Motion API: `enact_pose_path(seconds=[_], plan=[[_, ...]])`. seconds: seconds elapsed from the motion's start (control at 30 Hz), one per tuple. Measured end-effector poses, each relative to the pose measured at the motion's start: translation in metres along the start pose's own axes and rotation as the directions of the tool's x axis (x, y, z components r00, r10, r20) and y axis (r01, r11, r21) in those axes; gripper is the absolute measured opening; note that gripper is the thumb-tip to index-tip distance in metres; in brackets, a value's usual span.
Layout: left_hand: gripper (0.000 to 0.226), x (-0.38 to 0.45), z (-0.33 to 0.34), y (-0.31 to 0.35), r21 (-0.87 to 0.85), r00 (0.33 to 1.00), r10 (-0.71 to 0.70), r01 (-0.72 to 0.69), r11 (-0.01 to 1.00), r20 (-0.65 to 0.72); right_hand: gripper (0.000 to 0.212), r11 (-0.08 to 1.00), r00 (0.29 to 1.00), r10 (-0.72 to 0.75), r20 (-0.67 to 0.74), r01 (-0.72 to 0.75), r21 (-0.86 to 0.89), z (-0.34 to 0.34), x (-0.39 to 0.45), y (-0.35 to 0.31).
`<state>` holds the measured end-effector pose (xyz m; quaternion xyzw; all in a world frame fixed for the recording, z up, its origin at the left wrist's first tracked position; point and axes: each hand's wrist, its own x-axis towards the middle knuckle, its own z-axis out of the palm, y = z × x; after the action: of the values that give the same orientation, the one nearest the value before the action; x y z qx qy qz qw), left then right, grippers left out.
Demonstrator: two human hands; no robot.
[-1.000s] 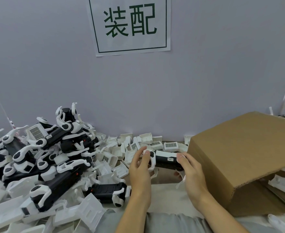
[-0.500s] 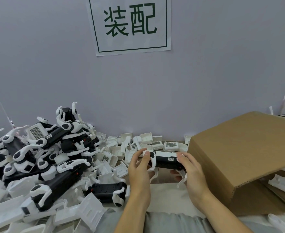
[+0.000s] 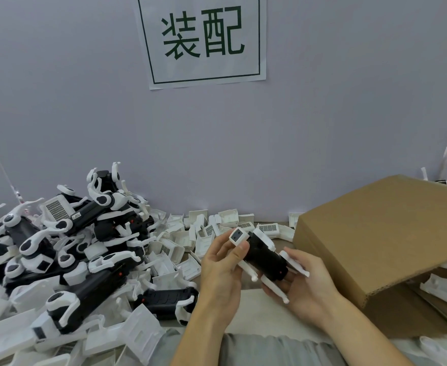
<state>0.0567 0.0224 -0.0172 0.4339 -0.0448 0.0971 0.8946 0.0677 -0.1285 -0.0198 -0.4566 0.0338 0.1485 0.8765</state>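
I hold a black toy drone body with white folding arms in both hands above the table's near edge. Its white nose with a small dark camera window points up and left. My left hand grips the nose end, thumb laid across the black shell. Under the tail end, my right hand cups the body, fingers curled beneath, with white arms sticking out past them.
A big heap of black-and-white drone bodies fills the left side. Small white plastic covers are strewn along the wall. An open cardboard box stands at the right, white parts beside it. A paper sign hangs on the wall.
The drone body has turned from lying sideways to pointing nose up-left, tail down-right. Both hands came closer to me and the right hand has slipped underneath it.
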Motion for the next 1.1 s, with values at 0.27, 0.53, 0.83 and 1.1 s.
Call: enact_pose_path(seconds=[0.27, 0.53, 0.83, 1.1], plan=[[0.054, 0.0, -0.001, 0.002, -0.009, 1.0, -0.022, 0.022, 1.0, 0.019, 0.038, 0.986, 0.988, -0.149, 0.039, 0.151, -0.069, 0.002, 0.0, -0.003], [0.04, 0.007, -0.004, 0.001, -0.002, 0.979, 0.006, -0.006, 1.0, -0.205, 0.04, 0.948, 0.956, -0.254, 0.148, 0.276, -0.16, 0.006, 0.003, 0.007], [0.044, 0.005, -0.006, 0.001, -0.034, 0.944, -0.097, 0.091, 0.995, -0.315, 0.038, 0.585, 0.68, -0.731, 0.051, 0.664, -0.466, 0.0, 0.001, 0.007], [0.056, 0.002, 0.002, 0.001, 0.011, 0.946, -0.165, 0.175, 0.985, -0.278, 0.054, 0.066, 0.51, -0.706, 0.492, 0.738, -0.672, 0.014, -0.008, 0.012]])
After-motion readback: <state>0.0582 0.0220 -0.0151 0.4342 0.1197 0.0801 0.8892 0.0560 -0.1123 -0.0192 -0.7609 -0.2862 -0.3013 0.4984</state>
